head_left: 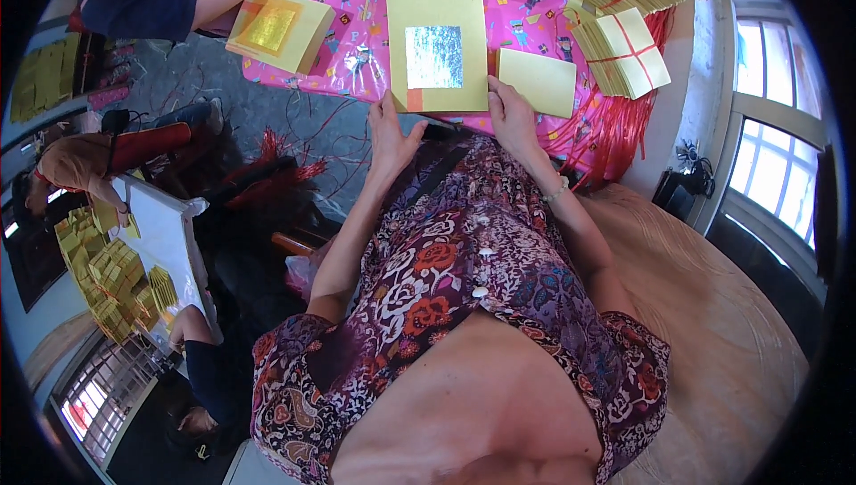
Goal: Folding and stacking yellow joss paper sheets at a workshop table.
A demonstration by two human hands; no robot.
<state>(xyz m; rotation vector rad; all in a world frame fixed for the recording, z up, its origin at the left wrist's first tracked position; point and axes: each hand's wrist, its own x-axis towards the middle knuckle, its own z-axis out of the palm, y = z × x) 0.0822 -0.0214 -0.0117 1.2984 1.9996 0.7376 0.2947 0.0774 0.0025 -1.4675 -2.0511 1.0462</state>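
Silver-squared yellow paper [438, 48] lies at the near edge of a pink cover [357, 77] printed with figures and lettering, its sides touched by left hand [392, 135], thumb spread, and right hand [514, 121], closure unclear.

Reaching forward with bare left forearm [359, 226] and right forearm [581, 228], spreading thumb [416, 134] of left hand [392, 139] away from fingers [382, 110], angling right hand [512, 119] forward and inward.
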